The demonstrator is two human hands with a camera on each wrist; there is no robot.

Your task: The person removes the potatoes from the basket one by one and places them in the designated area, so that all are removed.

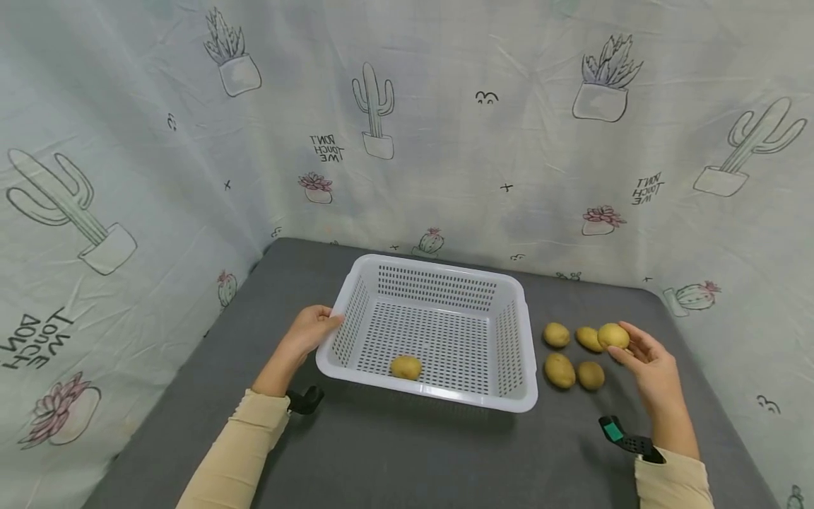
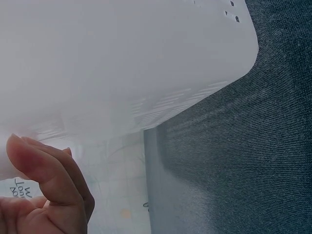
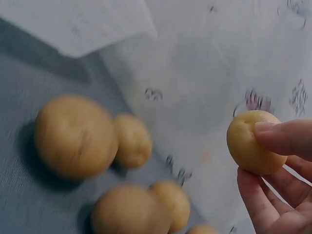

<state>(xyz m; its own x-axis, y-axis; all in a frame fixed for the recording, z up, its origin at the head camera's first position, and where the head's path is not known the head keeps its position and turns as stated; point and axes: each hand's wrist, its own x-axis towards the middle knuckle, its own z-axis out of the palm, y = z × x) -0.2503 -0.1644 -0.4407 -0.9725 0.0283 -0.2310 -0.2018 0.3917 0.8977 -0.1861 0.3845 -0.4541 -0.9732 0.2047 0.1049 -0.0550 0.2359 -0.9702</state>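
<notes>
A white perforated plastic basket stands on the dark table with one potato inside, by its front wall. My left hand grips the basket's left rim; the left wrist view has its curled fingers at the basket's side. Over to the right, my right hand pinches a yellow potato between thumb and fingers, held up above the table. Several more potatoes lie just left of that hand, among them a large one and a browner one.
Dark grey cloth covers the table. A pale curtain printed with cacti hangs behind it and along both sides. Black straps with camera mounts sit on the left wrist and right wrist.
</notes>
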